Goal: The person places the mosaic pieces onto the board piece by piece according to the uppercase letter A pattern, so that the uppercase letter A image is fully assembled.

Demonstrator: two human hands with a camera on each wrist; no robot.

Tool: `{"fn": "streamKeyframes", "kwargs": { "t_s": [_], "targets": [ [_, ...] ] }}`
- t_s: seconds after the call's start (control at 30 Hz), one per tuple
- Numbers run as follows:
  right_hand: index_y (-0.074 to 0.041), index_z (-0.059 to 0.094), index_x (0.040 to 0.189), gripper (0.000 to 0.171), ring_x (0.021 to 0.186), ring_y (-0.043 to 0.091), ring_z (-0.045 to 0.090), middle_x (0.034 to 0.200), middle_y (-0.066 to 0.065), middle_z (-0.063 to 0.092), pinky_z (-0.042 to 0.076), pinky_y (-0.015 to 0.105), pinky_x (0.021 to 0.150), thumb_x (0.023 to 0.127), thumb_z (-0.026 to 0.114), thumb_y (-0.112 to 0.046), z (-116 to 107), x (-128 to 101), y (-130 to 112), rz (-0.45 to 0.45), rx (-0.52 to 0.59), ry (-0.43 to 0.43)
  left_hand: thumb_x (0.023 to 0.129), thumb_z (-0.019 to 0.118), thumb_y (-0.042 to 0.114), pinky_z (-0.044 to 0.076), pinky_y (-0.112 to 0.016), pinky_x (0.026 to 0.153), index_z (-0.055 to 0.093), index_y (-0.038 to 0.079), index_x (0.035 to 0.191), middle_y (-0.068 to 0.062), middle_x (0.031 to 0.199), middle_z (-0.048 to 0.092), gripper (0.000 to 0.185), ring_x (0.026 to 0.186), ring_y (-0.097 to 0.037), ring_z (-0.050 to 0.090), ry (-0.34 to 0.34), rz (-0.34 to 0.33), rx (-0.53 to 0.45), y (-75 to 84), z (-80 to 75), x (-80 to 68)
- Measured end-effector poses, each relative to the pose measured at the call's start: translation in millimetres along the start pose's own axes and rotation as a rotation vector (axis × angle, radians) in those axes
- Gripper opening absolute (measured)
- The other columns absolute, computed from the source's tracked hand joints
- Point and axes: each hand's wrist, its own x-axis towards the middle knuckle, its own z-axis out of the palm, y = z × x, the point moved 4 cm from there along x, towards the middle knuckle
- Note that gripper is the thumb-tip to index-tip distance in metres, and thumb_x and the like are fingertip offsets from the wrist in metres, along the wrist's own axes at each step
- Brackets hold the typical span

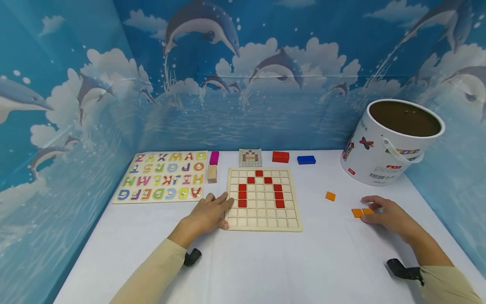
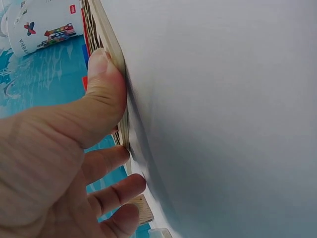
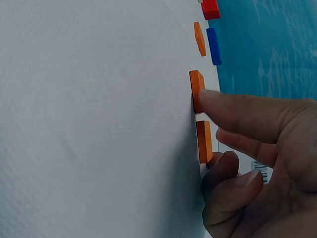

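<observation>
Hands (image 1: 387, 215) on tiles (image 1: 362, 212), bucket (image 1: 383, 147) nr.

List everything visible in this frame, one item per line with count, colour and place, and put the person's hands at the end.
grid board: 1, pale wood, table centre, red tiles set in an arch
orange tiles: 3, orange, table right; two lie side by side at the right hand, one lies apart
alphabet puzzle: 1, multicoloured letters, table left
pattern card: 1, red-and-white grid, behind the board
red block: 1, red, table rear
blue block: 1, blue, table rear
magenta block: 1, magenta, beside the puzzle
wooden block: 1, plain wood, beside the puzzle
bucket: 1, white, printed, rear right
left hand: touches the board's left edge
right hand: touches the paired tiles
</observation>
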Motion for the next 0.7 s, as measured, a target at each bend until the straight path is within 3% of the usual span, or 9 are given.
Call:
{"fn": "streamKeyframes", "kwargs": {
  "t_s": [0.17,0.3,0.4,0.47,0.7],
  "targets": [
    [0.006,0.049,0.139,0.060,0.113,0.049,0.042,0.132,0.036,0.046,0.043,0.066,0.096,0.093,0.074,-0.023,5,-2,4,-0.032,-0.026,0.039,0.084,0.076,0.041,0.039,-0.047,0.096,0.043,0.020,0.157,-0.011,0.165,0.032,0.082,0.121,-0.030,0.043,0.004,0.012,-0.013,1.2,0.0,-2.0],
    [0.009,0.053,0.128,0.053,0.105,0.041,0.049,0.116,0.028,0.054,0.053,0.046,0.086,0.093,0.076,-0.023,2,-1,5,-0.024,-0.034,0.061,0.084,0.076,0.042,0.039,-0.045,0.095,0.043,0.019,0.157,-0.010,0.165,0.032,0.082,0.121,-0.029,0.044,0.010,0.008,-0.003,0.8,-0.4,-2.0],
    [0.008,0.052,0.118,0.050,0.097,0.033,0.050,0.101,0.017,0.054,0.049,0.033,0.074,0.093,0.076,-0.028,-1,-1,6,-0.002,-0.033,0.064,0.084,0.076,0.042,0.039,-0.044,0.094,0.043,0.020,0.156,-0.009,0.165,0.033,0.082,0.120,-0.028,0.044,0.010,-0.002,0.007,-0.2,-0.8,-2.0],
    [0.006,0.050,0.115,0.048,0.094,0.030,0.050,0.098,0.013,0.053,0.047,0.030,0.070,0.095,0.073,-0.031,-3,-2,6,0.009,-0.027,0.064,0.084,0.076,0.042,0.039,-0.044,0.094,0.044,0.020,0.156,-0.010,0.165,0.033,0.082,0.120,-0.028,0.044,0.010,-0.003,0.005,-0.4,-1.2,-1.9],
    [0.004,0.044,0.133,0.056,0.073,0.023,0.050,0.088,0.009,0.053,0.044,0.031,0.063,0.105,0.054,-0.043,-6,-2,2,0.015,0.169,0.075,0.084,0.076,0.042,0.039,-0.043,0.092,0.043,0.020,0.157,-0.010,0.165,0.032,0.083,0.119,-0.028,0.044,0.008,0.007,0.004,0.1,-1.2,-1.1]
  ]
}}
